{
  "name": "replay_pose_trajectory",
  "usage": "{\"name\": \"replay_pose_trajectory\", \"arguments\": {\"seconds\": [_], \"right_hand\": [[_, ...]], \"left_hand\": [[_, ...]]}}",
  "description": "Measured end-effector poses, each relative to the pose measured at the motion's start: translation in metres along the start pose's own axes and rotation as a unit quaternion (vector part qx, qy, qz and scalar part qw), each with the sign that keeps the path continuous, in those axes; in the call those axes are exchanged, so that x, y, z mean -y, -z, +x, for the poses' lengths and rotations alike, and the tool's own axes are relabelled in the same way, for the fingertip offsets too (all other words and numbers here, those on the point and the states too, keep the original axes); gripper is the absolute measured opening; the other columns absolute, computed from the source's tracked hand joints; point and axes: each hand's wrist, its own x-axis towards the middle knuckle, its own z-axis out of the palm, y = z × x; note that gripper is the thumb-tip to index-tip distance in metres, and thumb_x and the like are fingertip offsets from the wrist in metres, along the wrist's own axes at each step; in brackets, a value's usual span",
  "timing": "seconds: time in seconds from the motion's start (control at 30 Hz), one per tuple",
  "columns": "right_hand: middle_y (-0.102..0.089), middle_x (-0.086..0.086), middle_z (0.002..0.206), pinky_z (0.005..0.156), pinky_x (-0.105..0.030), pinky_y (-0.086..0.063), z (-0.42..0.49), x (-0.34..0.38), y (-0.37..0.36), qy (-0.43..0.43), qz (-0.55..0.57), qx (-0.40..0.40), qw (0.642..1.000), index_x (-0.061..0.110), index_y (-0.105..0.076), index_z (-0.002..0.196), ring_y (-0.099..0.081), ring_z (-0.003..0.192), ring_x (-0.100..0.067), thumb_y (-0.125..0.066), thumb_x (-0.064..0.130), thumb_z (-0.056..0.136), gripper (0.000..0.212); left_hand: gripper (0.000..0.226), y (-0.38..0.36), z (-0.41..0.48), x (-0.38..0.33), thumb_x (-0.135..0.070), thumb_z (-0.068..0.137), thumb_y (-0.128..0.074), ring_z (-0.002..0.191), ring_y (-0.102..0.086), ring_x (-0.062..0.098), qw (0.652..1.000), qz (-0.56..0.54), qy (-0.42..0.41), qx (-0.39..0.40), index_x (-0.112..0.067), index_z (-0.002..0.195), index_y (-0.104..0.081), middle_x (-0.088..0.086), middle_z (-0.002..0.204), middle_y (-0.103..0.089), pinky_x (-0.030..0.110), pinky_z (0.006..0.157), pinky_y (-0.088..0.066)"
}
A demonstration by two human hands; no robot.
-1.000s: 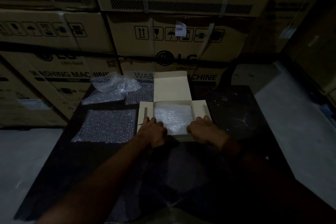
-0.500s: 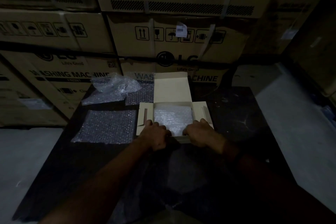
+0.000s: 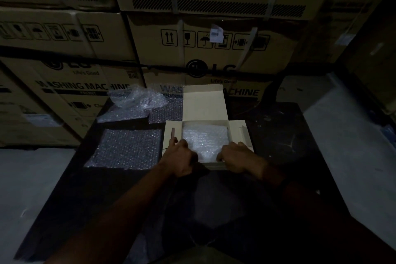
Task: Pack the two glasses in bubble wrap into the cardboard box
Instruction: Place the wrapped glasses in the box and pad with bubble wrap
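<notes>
Cardboard box [image 3: 204,105] against left hand [image 3: 180,157]

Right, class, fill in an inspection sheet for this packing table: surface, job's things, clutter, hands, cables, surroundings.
Surface: dark table, speckled.
Job's things: cardboard box open, lid flap up; bubble wrap bundle inside; glasses not discernible.
Clutter: flat bubble wrap sheet left of box; crumpled wrap behind it.
Hands: left hand and right hand at the box's near wall, fingers curled; grip too dim to judge.
Cables: nothing seen.
Surroundings: stacked washing machine cartons behind; grey floor.
</notes>
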Motion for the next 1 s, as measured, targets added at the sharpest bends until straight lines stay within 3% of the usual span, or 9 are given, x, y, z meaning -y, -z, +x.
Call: {"name": "replay_pose_trajectory", "arguments": {"seconds": [0.13, 0.43, 0.5, 0.57, 0.63, 0.7, 0.77, 0.9, 1.0], "right_hand": [[-0.048, -0.004, 0.132, 0.103, -0.043, -0.032, 0.002, -0.004, 0.001, -0.006, -0.005, 0.008, 1.000, 0.037, -0.057, 0.124, -0.041, 0.120, -0.029, -0.049, 0.017, 0.089, 0.041], [-0.050, -0.005, 0.131, 0.103, -0.043, -0.029, 0.001, 0.002, 0.000, -0.010, -0.014, 0.007, 1.000, 0.033, -0.057, 0.128, -0.041, 0.123, -0.028, -0.046, 0.016, 0.092, 0.042], [-0.049, -0.004, 0.133, 0.104, -0.044, -0.031, 0.000, 0.000, -0.001, -0.013, 0.007, -0.008, 1.000, 0.035, -0.058, 0.126, -0.041, 0.123, -0.028, -0.046, 0.015, 0.091, 0.042], [-0.051, -0.003, 0.132, 0.104, -0.044, -0.035, 0.001, -0.006, -0.004, -0.022, 0.058, -0.046, 0.997, 0.036, -0.062, 0.120, -0.044, 0.122, -0.027, -0.047, 0.014, 0.088, 0.041], [-0.053, -0.001, 0.131, 0.105, -0.042, -0.036, 0.001, -0.010, -0.007, -0.027, 0.099, -0.083, 0.991, 0.033, -0.062, 0.120, -0.047, 0.121, -0.024, -0.049, 0.011, 0.088, 0.041], [-0.056, 0.000, 0.128, 0.105, -0.040, -0.037, 0.000, -0.010, -0.010, -0.027, 0.127, -0.109, 0.985, 0.029, -0.061, 0.121, -0.051, 0.119, -0.019, -0.050, 0.007, 0.087, 0.042], [-0.058, 0.001, 0.127, 0.105, -0.040, -0.037, -0.002, -0.007, -0.014, -0.032, 0.146, -0.135, 0.979, 0.027, -0.062, 0.121, -0.052, 0.119, -0.017, -0.051, 0.006, 0.087, 0.042], [-0.057, 0.003, 0.129, 0.108, -0.039, -0.034, -0.004, -0.002, -0.021, -0.052, 0.166, -0.175, 0.969, 0.026, -0.063, 0.119, -0.049, 0.124, -0.017, -0.051, 0.008, 0.088, 0.038], [-0.059, 0.001, 0.128, 0.106, -0.037, -0.037, -0.006, -0.004, -0.022, -0.064, 0.194, -0.182, 0.962, 0.025, -0.065, 0.116, -0.052, 0.122, -0.018, -0.052, 0.011, 0.090, 0.032]], "left_hand": [[0.096, 0.001, -0.003, -0.002, -0.067, 0.060, 0.004, 0.119, -0.038, 0.029, 1.000, 0.025, 0.004, 0.009, -0.030, 0.117, -0.065, 0.003, 0.121, -0.056, 0.051, 0.103, -0.019], [0.081, -0.014, -0.006, 0.013, -0.066, 0.066, -0.009, 0.117, -0.041, 0.021, 0.998, -0.065, 0.009, -0.002, -0.036, 0.115, -0.066, -0.003, 0.113, -0.065, 0.047, 0.104, -0.016], [0.061, -0.019, -0.011, 0.020, -0.058, 0.073, -0.027, 0.122, -0.041, 0.021, 0.983, -0.166, 0.051, -0.062, -0.036, 0.113, -0.067, -0.002, 0.117, -0.062, 0.047, 0.106, -0.017], [0.039, -0.029, -0.019, 0.027, -0.034, 0.076, -0.044, 0.116, -0.048, 0.022, 0.948, -0.243, 0.077, -0.190, -0.029, 0.105, -0.070, 0.000, 0.112, -0.064, 0.047, 0.104, -0.023], [0.029, -0.037, -0.028, 0.035, -0.023, 0.080, -0.048, 0.107, -0.052, 0.024, 0.894, -0.267, 0.138, -0.331, -0.018, 0.099, -0.069, 0.004, 0.107, -0.064, 0.048, 0.098, -0.032], [0.021, -0.045, -0.035, 0.046, -0.017, 0.085, -0.054, 0.104, -0.052, 0.028, 0.840, -0.274, 0.251, -0.395, -0.012, 0.101, -0.066, 0.012, 0.109, -0.060, 0.048, 0.093, -0.041], [0.022, -0.057, -0.038, 0.060, -0.013, 0.087, -0.059, 0.105, -0.053, 0.029, 0.831, -0.290, 0.334, -0.338, -0.009, 0.109, -0.064, 0.015, 0.115, -0.057, 0.043, 0.091, -0.045], [0.024, -0.088, -0.047, 0.078, -0.027, 0.093, -0.056, 0.104, -0.057, 0.022, 0.909, -0.240, 0.333, -0.072, -0.016, 0.114, -0.060, 0.011, 0.120, -0.058, 0.036, 0.093, -0.047], [0.023, -0.102, -0.052, 0.079, -0.024, 0.093, -0.055, 0.109, -0.054, 0.023, 0.918, -0.204, 0.335, -0.064, -0.016, 0.115, -0.060, 0.010, 0.121, -0.056, 0.039, 0.097, -0.045]]}}
